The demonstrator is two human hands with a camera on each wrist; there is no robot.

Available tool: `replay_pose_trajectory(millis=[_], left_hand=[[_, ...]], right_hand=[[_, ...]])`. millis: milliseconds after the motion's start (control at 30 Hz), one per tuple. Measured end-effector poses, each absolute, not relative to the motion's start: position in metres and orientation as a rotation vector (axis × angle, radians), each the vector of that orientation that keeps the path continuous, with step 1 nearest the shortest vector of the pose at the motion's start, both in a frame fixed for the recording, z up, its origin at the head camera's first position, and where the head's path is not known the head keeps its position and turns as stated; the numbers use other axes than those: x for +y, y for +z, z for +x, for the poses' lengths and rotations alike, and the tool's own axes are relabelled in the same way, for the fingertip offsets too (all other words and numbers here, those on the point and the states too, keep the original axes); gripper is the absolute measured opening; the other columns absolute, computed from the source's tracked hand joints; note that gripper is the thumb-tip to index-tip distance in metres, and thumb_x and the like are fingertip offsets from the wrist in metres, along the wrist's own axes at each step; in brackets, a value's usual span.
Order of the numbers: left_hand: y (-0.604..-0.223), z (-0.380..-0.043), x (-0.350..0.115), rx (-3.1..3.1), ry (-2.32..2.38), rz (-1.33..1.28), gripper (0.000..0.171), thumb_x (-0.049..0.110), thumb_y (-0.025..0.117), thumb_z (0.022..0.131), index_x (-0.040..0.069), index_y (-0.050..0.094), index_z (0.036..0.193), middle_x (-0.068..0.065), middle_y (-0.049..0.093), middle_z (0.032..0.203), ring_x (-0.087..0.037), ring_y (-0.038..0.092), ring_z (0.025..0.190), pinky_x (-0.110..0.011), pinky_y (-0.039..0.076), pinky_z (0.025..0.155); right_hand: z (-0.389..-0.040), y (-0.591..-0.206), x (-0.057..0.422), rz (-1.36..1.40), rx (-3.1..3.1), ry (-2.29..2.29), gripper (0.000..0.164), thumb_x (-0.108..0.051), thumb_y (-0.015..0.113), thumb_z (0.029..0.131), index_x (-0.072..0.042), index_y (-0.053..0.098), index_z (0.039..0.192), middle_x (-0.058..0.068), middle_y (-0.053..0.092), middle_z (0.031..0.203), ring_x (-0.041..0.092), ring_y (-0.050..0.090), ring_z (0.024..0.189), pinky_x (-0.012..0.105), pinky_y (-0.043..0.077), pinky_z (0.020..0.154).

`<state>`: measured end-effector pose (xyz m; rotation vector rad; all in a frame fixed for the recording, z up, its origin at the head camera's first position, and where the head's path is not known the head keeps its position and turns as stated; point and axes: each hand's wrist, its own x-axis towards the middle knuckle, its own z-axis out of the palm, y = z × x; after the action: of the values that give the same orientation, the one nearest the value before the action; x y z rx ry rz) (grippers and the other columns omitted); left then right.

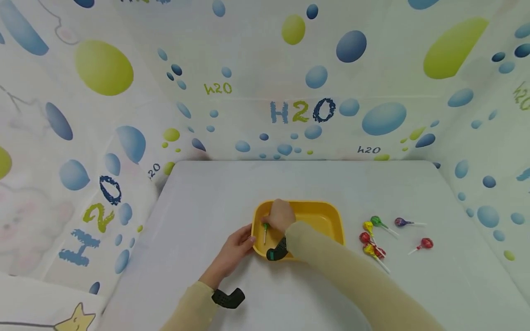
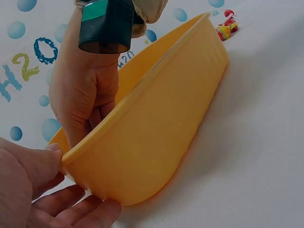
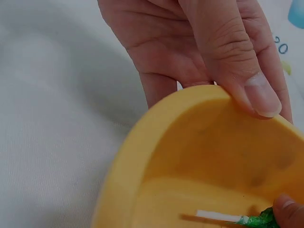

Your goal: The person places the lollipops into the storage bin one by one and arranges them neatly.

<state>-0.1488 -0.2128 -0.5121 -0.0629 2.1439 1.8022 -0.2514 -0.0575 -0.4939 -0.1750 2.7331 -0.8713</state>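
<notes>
A shallow yellow plastic tray (image 1: pixel 327 220) with rounded corners lies on the table. My left hand (image 1: pixel 233 253) grips its left end, thumb over the rim and fingers against the outer wall (image 2: pixel 137 152). Inside the tray, near that same end, my right hand (image 1: pixel 282 217) holds a green-wrapped lollipop (image 3: pixel 264 219) by its head; the white stick points toward me. The thumb (image 3: pixel 289 211) touches the wrapper in the right wrist view, while the other fingers are mostly hidden. My right forearm crosses over the tray's near edge.
Right of the tray lie several loose lollipops: a green one (image 1: pixel 376 221), yellow ones (image 1: pixel 368 225), red ones (image 1: pixel 364 237), a purple one (image 1: pixel 399 222) and a red one apart (image 1: pixel 427 243). Patterned white sheets (image 1: pixel 248 115) hang behind and beside the white table (image 1: pixel 198 202).
</notes>
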Motion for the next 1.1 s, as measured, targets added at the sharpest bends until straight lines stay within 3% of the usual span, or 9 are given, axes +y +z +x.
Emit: replay_pose_trajectory(millis=[367,567,900,1000,1100], left_hand=[[-0.512,-0.147,-0.213,2.108,1.83,-0.062,0.054,0.01,0.05,0.108,-0.001,0.032,0.158,-0.023,0.043,0.159,-0.037,0.054,0.137,-0.041,0.054,0.107],[-0.51,-0.148,-0.215,2.109,1.82,-0.051,0.055,0.011,0.05,0.108,0.0,0.032,0.158,-0.023,0.044,0.158,-0.037,0.056,0.135,-0.039,0.055,0.107],[-0.509,-0.147,-0.212,2.13,1.805,-0.063,0.054,0.012,0.052,0.107,0.0,0.034,0.157,-0.023,0.046,0.157,-0.035,0.059,0.132,-0.039,0.056,0.105],[-0.509,-0.147,-0.212,2.138,1.806,-0.071,0.054,0.012,0.052,0.107,0.0,0.035,0.157,-0.023,0.047,0.156,-0.034,0.059,0.132,-0.039,0.056,0.105],[-0.509,-0.147,-0.213,2.144,1.813,-0.086,0.054,0.011,0.052,0.107,-0.001,0.035,0.157,-0.023,0.047,0.156,-0.035,0.058,0.133,-0.04,0.056,0.105]], right_hand=[[-0.245,-0.487,-0.056,-0.18,2.674,-0.915,0.029,-0.023,0.086,0.083,0.0,0.068,0.085,0.001,0.053,0.062,0.017,0.052,0.062,0.023,0.042,0.06],[-0.246,-0.487,-0.056,-0.17,2.662,-0.947,0.03,-0.023,0.084,0.085,0.002,0.069,0.089,0.0,0.046,0.059,0.016,0.049,0.057,0.023,0.04,0.057],[-0.245,-0.491,-0.048,-0.172,2.636,-0.983,0.032,-0.027,0.082,0.088,-0.001,0.065,0.078,-0.003,0.039,0.054,0.011,0.04,0.049,0.021,0.029,0.045],[-0.244,-0.488,-0.042,-0.158,2.588,-1.071,0.035,-0.027,0.082,0.088,0.002,0.069,0.074,-0.002,0.045,0.051,0.011,0.039,0.045,0.02,0.027,0.042],[-0.243,-0.482,-0.034,-0.145,2.547,-1.175,0.033,-0.028,0.081,0.088,0.004,0.077,0.079,0.005,0.061,0.055,0.012,0.048,0.046,0.019,0.033,0.043]])
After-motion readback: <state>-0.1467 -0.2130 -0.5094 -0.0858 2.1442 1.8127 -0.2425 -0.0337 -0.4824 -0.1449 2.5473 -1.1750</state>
